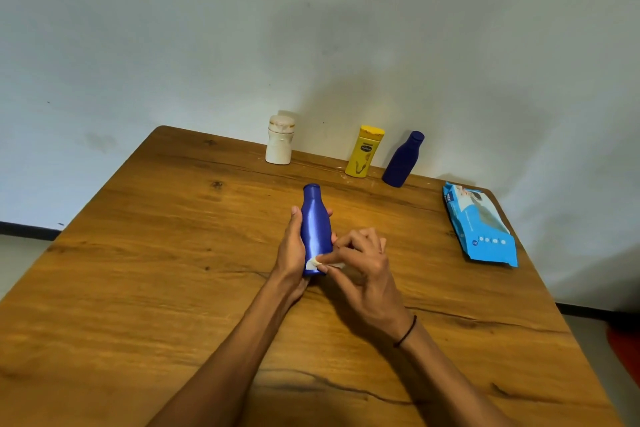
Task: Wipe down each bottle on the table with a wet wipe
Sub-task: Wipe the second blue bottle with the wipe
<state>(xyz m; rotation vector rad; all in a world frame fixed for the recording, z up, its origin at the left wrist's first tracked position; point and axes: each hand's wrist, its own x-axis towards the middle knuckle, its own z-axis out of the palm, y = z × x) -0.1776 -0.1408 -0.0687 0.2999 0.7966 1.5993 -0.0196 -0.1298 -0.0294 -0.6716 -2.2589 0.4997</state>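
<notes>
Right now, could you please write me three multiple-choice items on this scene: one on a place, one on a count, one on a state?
1. Where does the wipes pack lie?
A. right table edge
B. left edge
C. on the floor

2. How many bottles stand by the wall?
A. one
B. three
C. five

3. What does the left hand do?
A. rests flat
B. lifts the pack
C. holds the blue bottle

Key:
1 A, it lies at the right edge.
2 B, white bottle, yellow bottle, dark blue bottle.
3 C, while the right hand presses the wet wipe on it.
</notes>
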